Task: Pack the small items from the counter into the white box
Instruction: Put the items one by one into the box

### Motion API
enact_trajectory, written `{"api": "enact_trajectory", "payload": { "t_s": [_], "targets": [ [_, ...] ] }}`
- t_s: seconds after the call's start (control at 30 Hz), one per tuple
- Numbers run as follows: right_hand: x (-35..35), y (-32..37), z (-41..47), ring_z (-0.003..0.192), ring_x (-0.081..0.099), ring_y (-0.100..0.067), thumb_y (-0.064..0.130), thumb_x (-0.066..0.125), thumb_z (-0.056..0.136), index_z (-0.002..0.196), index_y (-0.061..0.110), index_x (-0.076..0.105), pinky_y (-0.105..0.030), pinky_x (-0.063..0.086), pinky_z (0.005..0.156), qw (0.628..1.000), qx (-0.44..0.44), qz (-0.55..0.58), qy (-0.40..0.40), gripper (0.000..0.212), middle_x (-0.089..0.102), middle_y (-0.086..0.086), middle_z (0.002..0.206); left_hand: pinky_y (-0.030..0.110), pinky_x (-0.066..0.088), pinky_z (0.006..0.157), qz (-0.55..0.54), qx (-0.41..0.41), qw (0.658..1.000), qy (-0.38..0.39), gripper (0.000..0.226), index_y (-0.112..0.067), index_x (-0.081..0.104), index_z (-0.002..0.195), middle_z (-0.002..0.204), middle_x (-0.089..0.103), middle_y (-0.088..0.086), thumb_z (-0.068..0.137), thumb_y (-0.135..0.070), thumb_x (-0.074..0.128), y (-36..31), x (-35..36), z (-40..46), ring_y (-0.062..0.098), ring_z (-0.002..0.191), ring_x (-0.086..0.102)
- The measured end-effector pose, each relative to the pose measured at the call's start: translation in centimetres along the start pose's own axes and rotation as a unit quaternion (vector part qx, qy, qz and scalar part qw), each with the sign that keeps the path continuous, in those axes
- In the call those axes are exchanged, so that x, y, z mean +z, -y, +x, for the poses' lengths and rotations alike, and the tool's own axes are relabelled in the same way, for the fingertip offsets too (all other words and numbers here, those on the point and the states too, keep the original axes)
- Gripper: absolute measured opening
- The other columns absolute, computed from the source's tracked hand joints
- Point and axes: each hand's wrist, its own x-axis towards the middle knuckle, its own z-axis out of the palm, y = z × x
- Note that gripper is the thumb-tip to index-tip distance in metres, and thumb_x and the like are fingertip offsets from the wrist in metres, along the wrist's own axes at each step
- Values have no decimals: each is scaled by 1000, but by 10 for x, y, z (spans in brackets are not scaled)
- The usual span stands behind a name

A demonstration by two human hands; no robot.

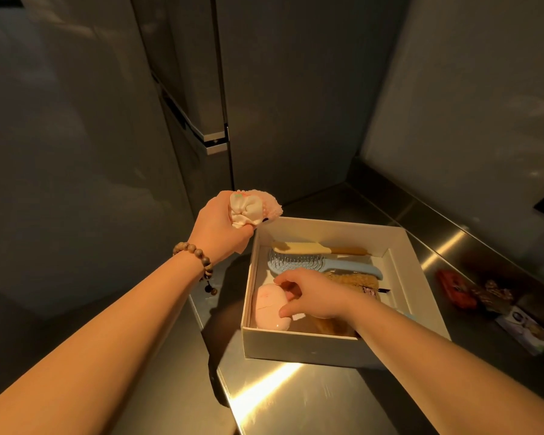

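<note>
The white box (327, 348) stands open on the steel counter (296, 403). Inside it lie a cream comb (299, 247), a light blue hairbrush (343, 267), a brown fuzzy item (355, 279) and a pink oval case (269, 306) at the near left corner. My right hand (314, 293) is down in the box, with fingers and thumb curled round the pink case. My left hand (220, 229) is raised just beyond the box's far left corner and grips a bunch of white and pink scrunchies (252, 208).
To the right of the box on the counter lie a red item (456, 288), a dark patterned hair piece (493, 295) and a small printed card (528, 329). A tall fridge (201, 105) stands behind the counter's left edge. Wall panels close the right side.
</note>
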Motion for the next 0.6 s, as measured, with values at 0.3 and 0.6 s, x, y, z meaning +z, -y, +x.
{"api": "enact_trajectory", "payload": {
  "t_s": [0.3, 0.6],
  "targets": [
    [8, -2, 7, 100, 58, -13, 25, 80, 74, 126, 19, 56, -15, 50, 70, 999, 2, -32, 30, 58, 60, 1, 115, 8, 33, 64, -7, 12, 1000, -1, 50, -18, 49, 119, 100, 50, -13, 77, -34, 71, -2, 0, -2, 1, 84, 48],
    [-56, 34, -9, 89, 70, -10, 45, 64, 84, 130, 27, 52, -28, 59, 74, 943, -4, 282, -178, 51, 65, 5, 112, 8, 33, 63, -35, 50, 998, 11, 45, -22, 50, 114, 97, 51, -14, 75, -32, 71, -34, 6, -1, -3, 78, 48]
  ]
}}
